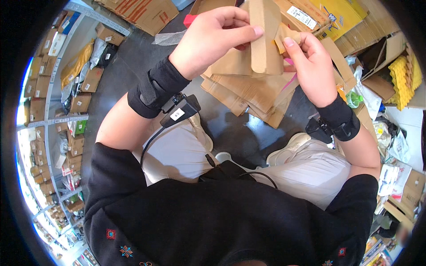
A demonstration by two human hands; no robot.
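A piece of brown cardboard (265, 42) with folded flaps is raised in front of me, near the top of the head view. My left hand (217, 37) pinches its left edge between thumb and fingers. On the other side, my right hand (310, 62) grips a narrow flap (284, 36) of the same cardboard, thumb on top. The fingertips of both hands are partly hidden behind it. Flattened cardboard sheets (253, 95) lie stacked on the floor below the held piece. Black straps with small devices wrap both wrists.
Shelves of boxes and parcels (82, 84) line the left side. Beyond my hands stand a large carton (142, 15) and a yellow box (339, 17). Yellow egg-crate foam (404, 80) and loose packaging crowd the right. My shoes (288, 148) rest on the dark floor (120, 66).
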